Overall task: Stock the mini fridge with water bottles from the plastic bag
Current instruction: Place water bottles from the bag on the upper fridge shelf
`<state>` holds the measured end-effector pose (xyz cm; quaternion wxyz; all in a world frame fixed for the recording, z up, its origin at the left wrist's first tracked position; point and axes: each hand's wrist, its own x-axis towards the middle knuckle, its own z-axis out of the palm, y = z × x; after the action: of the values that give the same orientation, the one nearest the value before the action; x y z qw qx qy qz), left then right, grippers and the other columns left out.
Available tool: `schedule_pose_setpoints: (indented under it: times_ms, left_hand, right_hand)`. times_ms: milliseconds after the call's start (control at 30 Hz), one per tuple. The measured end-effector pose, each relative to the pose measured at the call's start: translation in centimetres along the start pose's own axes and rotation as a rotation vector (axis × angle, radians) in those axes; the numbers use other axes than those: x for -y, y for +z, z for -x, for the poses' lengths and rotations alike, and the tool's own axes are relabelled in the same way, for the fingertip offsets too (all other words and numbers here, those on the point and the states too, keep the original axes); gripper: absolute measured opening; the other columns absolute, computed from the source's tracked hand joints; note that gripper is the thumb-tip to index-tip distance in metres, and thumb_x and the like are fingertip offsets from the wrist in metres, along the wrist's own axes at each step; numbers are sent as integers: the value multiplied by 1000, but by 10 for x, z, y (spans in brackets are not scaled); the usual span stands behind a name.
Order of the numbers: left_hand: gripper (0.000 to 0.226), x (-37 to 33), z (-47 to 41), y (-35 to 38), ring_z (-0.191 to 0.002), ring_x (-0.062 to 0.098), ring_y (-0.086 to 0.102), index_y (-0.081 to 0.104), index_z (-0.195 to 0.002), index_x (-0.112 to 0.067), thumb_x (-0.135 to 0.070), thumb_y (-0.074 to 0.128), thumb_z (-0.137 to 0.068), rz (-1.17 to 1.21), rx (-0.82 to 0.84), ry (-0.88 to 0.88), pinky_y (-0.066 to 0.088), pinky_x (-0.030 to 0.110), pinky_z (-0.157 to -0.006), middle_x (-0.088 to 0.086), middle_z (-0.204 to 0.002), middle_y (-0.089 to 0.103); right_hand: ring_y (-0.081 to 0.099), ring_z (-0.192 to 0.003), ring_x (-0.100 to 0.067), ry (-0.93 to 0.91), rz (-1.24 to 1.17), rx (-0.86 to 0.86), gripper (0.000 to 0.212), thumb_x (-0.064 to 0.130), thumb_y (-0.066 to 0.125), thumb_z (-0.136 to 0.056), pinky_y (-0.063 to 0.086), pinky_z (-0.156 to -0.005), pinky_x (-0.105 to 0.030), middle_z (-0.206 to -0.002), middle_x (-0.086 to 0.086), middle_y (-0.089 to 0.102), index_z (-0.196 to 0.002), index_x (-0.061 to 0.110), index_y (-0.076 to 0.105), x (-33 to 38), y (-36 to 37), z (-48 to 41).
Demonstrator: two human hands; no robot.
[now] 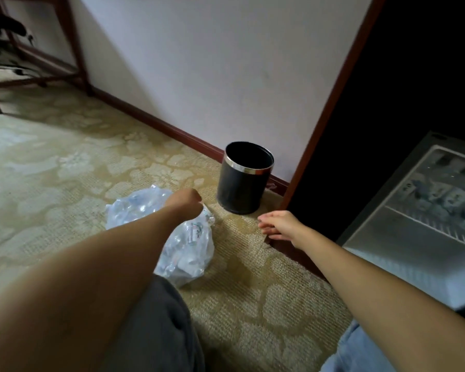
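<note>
Fingers (266, 218) on the right hand (282, 224) spread, empty; left hand (184, 201) curled at the bag (188, 245), grip unclear. Stocking the fridge (387, 251) looks barely started.

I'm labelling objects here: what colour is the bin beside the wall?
Black bin with a shiny silver band at its rim, seen in the head view.

Dim, soft daylight came from nine o'clock, washing the carpet (38, 157) pale there; the recess (414, 76) at two o'clock was black. Edges bowed, and the wooden frame (74, 49) at eleven o'clock smeared.
</note>
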<state>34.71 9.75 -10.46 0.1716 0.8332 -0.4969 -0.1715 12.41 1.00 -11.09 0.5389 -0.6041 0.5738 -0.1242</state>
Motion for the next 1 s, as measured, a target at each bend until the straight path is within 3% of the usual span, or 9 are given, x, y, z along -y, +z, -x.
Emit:
schedule_pose_setpoints:
  times_ms: [100, 200, 333, 467, 633, 833, 1000]
  left_hand:
    - [29, -7, -3, 2, -110, 24, 59, 64, -117, -7, -12, 50, -91, 28, 2, 36, 46, 28, -84, 10, -121, 63]
    - [32, -14, -6, 6, -111, 26, 58, 62, -120, -8, -13, 50, -91, 70, 35, 70, 47, 32, -90, 11, -123, 61]
    - [33, -26, -11, 13, -89, 20, 53, 64, -117, -7, -11, 51, -87, 64, 40, 106, 49, 32, -79, 6, -102, 59]
    - [32, -28, -14, 26, -84, 18, 48, 64, -114, -8, -9, 50, -86, 27, 53, 100, 43, 28, -70, 2, -93, 50]
    - [36, -19, -39, 51, -103, 22, 60, 59, -122, -13, -11, 49, -88, 135, 99, -47, 46, 26, -73, 6, -119, 62]
    - [44, -18, -99, 102, -117, 22, 57, 56, -130, -14, -7, 48, -87, 318, 169, -196, 48, 34, -98, 6, -131, 58]
    - [36, -1, -162, 125, -101, 24, 64, 63, -120, -9, -5, 46, -88, 484, 85, -342, 53, 36, -91, 10, -119, 65]
  right_hand:
    - [59, -70, -9, 42, 62, 33, 31, 21, 54, -97, 46, -68, -21, -92, -3, 65, -122, 4, 58, -3, 14, 1]
    - [61, -71, -10, 65, 82, 27, 28, 21, 55, -96, 48, -67, -22, -90, -2, 66, -120, 6, 60, 9, 21, 1]
    - [62, -72, -11, 28, 48, -12, 23, 19, 56, -96, 49, -68, -23, -87, -1, 66, -114, 8, 63, 24, 30, -6]
    - [61, -71, -10, 39, 16, 15, 17, 18, 55, -96, 48, -68, -22, -84, 0, 65, -108, 10, 64, 19, 43, -21]
    - [56, -62, -10, 206, -117, -5, 13, 13, 52, -96, 43, -59, -22, -75, -1, 61, -85, 13, 60, -10, 62, -63]
    - [57, -61, -13, 261, -93, 20, 11, 11, 54, -95, 43, -57, -23, -77, -4, 64, -85, 10, 59, -32, 65, -135]
    - [56, -62, -13, 284, -67, -22, 11, 11, 54, -95, 44, -59, -23, -79, -7, 64, -90, 6, 62, -45, 70, -198]
